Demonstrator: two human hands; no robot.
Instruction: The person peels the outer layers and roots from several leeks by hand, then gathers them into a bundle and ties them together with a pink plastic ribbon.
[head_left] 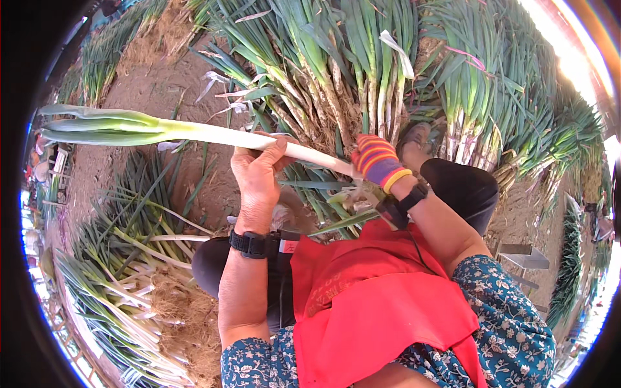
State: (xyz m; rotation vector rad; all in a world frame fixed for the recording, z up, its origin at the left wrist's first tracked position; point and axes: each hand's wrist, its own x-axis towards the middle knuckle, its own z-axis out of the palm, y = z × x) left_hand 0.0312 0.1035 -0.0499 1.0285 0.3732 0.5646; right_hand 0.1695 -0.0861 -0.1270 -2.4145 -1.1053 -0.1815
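My bare left hand is closed around the white shaft of a long green onion. Its green leaves stretch out to the far left, and its stalk slopes down toward my right hand. A glove striped in orange and purple covers my right hand, whose fingers are curled closed at the root end of the same onion. The root tip is partly hidden and slightly blurred there. Below that hand, loose peeled skins and leaves hang between my knees, over the top of a red apron.
Upright bundles of green onions stand close ahead, with more bundles to the right. A pile of onions with stringy roots lies on the left. Bare soil shows at far left. A metal stool-like object stands at right.
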